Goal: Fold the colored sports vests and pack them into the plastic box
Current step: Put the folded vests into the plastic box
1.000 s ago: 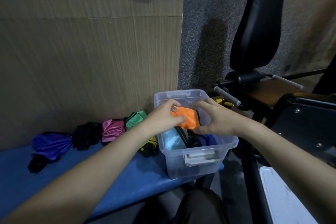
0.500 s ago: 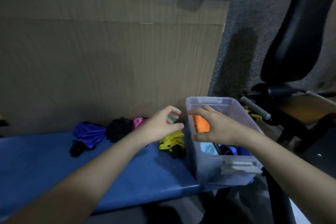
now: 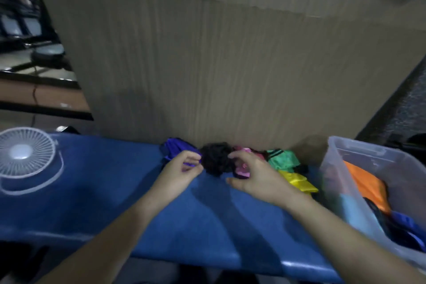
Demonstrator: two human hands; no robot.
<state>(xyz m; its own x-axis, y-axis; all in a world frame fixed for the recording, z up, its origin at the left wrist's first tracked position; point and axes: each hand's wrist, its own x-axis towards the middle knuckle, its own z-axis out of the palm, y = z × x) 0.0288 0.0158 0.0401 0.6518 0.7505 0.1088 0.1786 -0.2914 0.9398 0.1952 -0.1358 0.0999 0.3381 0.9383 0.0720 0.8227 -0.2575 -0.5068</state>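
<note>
Crumpled vests lie in a row at the back of the blue bench (image 3: 110, 193): purple (image 3: 174, 147), black (image 3: 216, 159), pink (image 3: 242, 167), green (image 3: 282, 160) and yellow (image 3: 298, 182). My left hand (image 3: 182, 169) hovers between the purple and black vests with loosely curled fingers, and I cannot see it holding anything. To its right, my right hand (image 3: 253, 176) is spread over the pink vest, its fingertips near the black one. At the far right stands the clear plastic box (image 3: 359, 148), which holds a folded orange vest (image 3: 366, 183) with light blue and dark blue cloth beside it.
A small white fan (image 3: 25, 152) sits on the bench's left end. A tall wood-grain panel (image 3: 207, 64) rises straight behind the vests. The bench's front edge runs across the bottom of the view, with dark floor below.
Both hands have left the box and moved left to the row of vests. The orange vest now lies in the box. The view has swung left, bringing the fan into sight.
</note>
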